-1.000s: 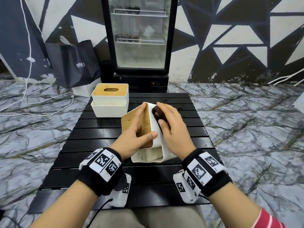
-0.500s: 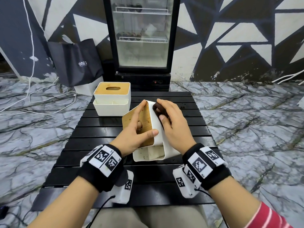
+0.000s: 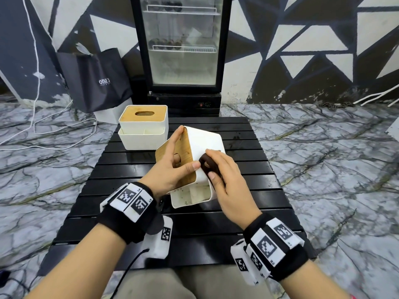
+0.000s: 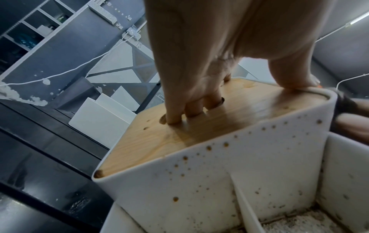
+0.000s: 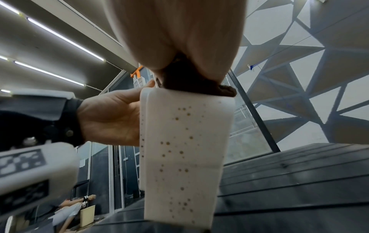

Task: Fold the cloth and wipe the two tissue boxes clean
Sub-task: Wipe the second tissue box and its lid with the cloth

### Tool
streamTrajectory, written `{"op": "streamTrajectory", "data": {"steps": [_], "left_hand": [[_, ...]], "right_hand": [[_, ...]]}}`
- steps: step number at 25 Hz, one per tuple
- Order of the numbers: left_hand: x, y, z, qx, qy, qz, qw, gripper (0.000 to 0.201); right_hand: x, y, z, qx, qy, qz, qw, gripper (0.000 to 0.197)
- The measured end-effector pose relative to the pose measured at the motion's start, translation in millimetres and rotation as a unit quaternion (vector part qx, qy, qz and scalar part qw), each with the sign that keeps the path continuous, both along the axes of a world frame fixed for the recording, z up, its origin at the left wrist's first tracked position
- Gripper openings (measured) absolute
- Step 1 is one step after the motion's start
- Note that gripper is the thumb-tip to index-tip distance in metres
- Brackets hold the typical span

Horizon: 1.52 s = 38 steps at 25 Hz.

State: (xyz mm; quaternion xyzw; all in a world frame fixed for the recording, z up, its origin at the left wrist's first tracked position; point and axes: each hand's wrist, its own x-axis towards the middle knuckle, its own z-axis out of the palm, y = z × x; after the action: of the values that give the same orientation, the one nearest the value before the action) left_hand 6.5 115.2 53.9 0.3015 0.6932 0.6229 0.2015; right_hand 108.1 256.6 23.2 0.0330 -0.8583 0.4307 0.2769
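A white tissue box (image 3: 205, 145) with a wooden lid (image 3: 183, 156) is tipped on its side over the black slatted table (image 3: 248, 201). My left hand (image 3: 172, 167) grips it, fingers hooked in the lid slot (image 4: 191, 110) and thumb on the rim. Brown spots speckle the box's white side (image 4: 209, 181) (image 5: 179, 149). My right hand (image 3: 222, 175) holds a folded dark brown cloth (image 3: 208, 167) (image 5: 191, 82) and presses it on the near end of the box's upper side. A second tissue box (image 3: 143, 126) stands upright at the table's far left.
A glass-door fridge (image 3: 183, 46) stands behind the table. A black bag (image 3: 97, 78) leans against the wall at the left, with white cables (image 3: 43, 130) on the marble floor. My lap lies below the table's near edge.
My right hand has slid the cloth along the box's upper side from its far end toward me. The left hand keeps the same grip on the tipped box.
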Motion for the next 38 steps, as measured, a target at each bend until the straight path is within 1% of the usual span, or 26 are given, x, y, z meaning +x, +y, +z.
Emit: {"op": "streamTrajectory", "data": {"steps": [4,9,12,15,18,21,24,26,30,34,38], "left_hand": [[2.4,-0.2,3.3,-0.004,-0.004,0.011,1.0,0.084],[4.7,4.3,5.0,-0.008,-0.016,0.0,1.0,0.085],[2.9,4.1,5.7,-0.003,-0.018,0.003,1.0,0.085],[2.6,1.7,5.4,0.005,-0.024,0.016,1.0,0.083],[2.4,1.6,4.4,0.011,-0.033,0.005,0.999,0.084],[4.6,5.1,3.6,0.004,-0.032,-0.024,0.999,0.092],[6.9,7.8,5.0,-0.007,-0.017,-0.033,0.999,0.091],[7.8,7.7,5.2,-0.011,-0.012,-0.022,1.0,0.088],[11.5,4.6,4.5,-0.008,-0.006,-0.011,1.0,0.087],[12.3,3.0,3.6,-0.01,-0.003,-0.034,0.999,0.092],[11.4,4.0,1.8,-0.015,0.003,-0.041,0.999,0.092]], "right_hand": [[16.7,1.0,-12.0,0.001,0.003,-0.003,1.0,0.044],[14.4,3.2,-10.3,0.002,0.003,-0.004,1.0,0.042],[8.8,10.3,-11.0,-0.01,-0.002,-0.022,1.0,0.041],[17.8,7.1,-21.1,-0.017,0.004,-0.033,0.999,0.041],[28.7,-3.6,-28.0,-0.007,0.024,-0.02,0.999,0.041],[21.2,-7.9,-18.8,-0.004,0.033,-0.016,0.999,0.041],[5.5,-2.4,-6.3,-0.007,0.039,-0.018,0.999,0.041],[-0.5,4.9,-3.2,-0.013,0.025,-0.02,0.999,0.04],[3.8,4.1,-6.5,-0.027,0.01,-0.036,0.999,0.041],[3.9,-6.9,-2.3,-0.047,0.04,-0.034,0.998,0.041],[-8.3,0.4,12.6,-0.038,0.025,-0.035,0.998,0.039]]}}
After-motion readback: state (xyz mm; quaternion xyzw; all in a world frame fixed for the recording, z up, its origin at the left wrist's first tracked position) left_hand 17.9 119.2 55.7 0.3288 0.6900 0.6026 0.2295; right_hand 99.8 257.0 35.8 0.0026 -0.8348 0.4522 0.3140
